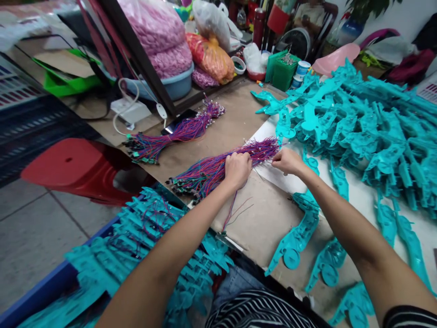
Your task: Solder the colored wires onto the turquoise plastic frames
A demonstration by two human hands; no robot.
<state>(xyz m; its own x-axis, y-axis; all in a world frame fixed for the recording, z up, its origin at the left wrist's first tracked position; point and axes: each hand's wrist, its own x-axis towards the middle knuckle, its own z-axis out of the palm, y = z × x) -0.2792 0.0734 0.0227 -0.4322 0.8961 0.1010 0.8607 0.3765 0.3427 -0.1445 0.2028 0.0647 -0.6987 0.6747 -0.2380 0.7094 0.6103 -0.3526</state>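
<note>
A thick bundle of thin purple, red and blue wires lies across the table, dark connectors at its near end and pale tips at the far end. My left hand rests on the middle of this bundle, its fingers curled closed over the wires. Just right of the pale tips, my right hand is closed in a pinch; what its fingertips hold is too small to make out. Below my left hand, a few loose wires trail to the table edge. A turquoise plastic part lies beneath my right forearm.
A second wire bundle lies farther back by a phone. Turquoise parts form a large pile at right; more, some with wires, fill a blue crate at lower left. A red stool stands left of the table.
</note>
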